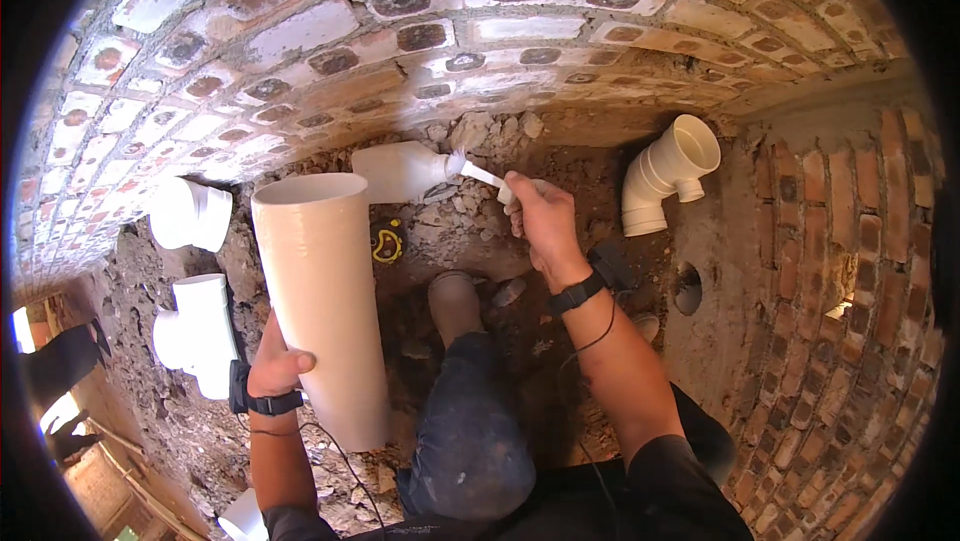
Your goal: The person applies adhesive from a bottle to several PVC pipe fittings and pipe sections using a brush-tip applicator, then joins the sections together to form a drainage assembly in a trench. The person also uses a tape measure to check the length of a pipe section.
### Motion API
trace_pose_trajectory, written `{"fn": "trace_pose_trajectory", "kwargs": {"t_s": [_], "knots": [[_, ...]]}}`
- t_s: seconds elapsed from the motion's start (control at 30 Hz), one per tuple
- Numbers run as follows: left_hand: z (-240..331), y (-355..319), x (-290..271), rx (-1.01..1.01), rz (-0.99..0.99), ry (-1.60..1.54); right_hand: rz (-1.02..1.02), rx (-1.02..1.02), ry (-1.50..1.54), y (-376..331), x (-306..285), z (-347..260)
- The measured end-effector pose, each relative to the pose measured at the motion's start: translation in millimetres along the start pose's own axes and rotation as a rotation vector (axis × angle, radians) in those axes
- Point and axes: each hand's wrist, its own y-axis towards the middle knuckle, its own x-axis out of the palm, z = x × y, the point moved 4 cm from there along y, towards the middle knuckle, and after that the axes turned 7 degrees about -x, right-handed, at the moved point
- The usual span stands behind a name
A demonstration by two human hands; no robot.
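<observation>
My left hand [275, 361] is wrapped round the side of a long, wide cream plastic pipe [325, 311], thumb on its near face. The pipe stands tilted, its round open end facing up and away. In front of me, my right hand [543, 216] is closed on a small white brush [482, 175], its bristles pointing left. The brush tip is at the narrow end of a white bottle-shaped plastic piece [400, 171] lying against the rubble; whether they touch I cannot tell. A small black and yellow round object [387, 241] lies beside the pipe.
Brick walls rise ahead [520, 31] and at the right [810, 291]. A cream elbow fitting with a side branch [655, 181] stands right of my hand, near a dark round hole [687, 288]. White fittings [205, 331] lie left on broken soil. My knee [470, 471] is below.
</observation>
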Motion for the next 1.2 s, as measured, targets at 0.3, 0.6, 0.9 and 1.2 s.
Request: {"fn": "trace_pose_trajectory", "kwargs": {"t_s": [0.3, 0.6, 0.9, 1.2], "knots": [[-15.7, -0.5, -3.4, 0.014, 0.007, -0.044, 0.0, -0.11, -0.242, 27.4, 20.0, -8.4], [12.3, 29.1, 21.0, 0.09, 0.029, -0.037, -0.234, -0.409, -0.692, 33.4, 48.3, -5.5], [68.0, 72.5, 119.6, 0.469, -0.266, -0.016, -0.266, -0.055, 0.016, -162.5, -91.6, -8.6], [28.7, 54.1, 231.6, 0.419, -0.396, -0.368, -0.06, -0.41, 0.372, -245.9, -118.4, -22.2]]}}
